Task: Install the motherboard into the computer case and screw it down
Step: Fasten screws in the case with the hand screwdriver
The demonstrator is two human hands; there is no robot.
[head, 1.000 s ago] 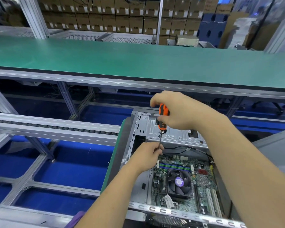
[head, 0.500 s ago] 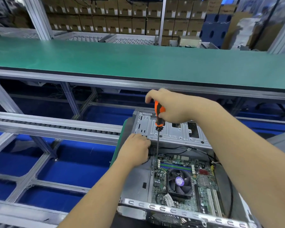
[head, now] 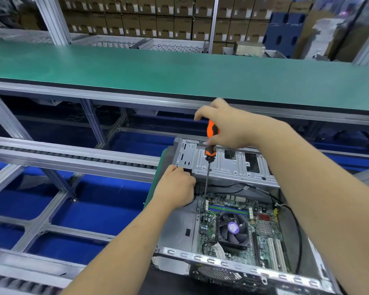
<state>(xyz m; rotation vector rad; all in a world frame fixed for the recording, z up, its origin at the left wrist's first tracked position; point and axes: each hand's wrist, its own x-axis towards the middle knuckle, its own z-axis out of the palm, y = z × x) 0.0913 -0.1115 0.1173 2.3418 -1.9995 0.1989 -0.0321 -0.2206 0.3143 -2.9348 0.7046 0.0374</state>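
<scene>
At case's far-left corner | step: screwing board down, seated flat in case | right hand grips driver, upright, tip at board edge | left hand curled on case wall, steadying | next: likely keep shaft plumb, turn | steel, green PCB, rubbery orange handle

I'm seeing a green counter running across the view | a roller rail lying below it at left | blue floor panels showing through an aluminium frame | stacked cardboard boxes standing behind the counter | dark blue crates sitting at far right.
</scene>
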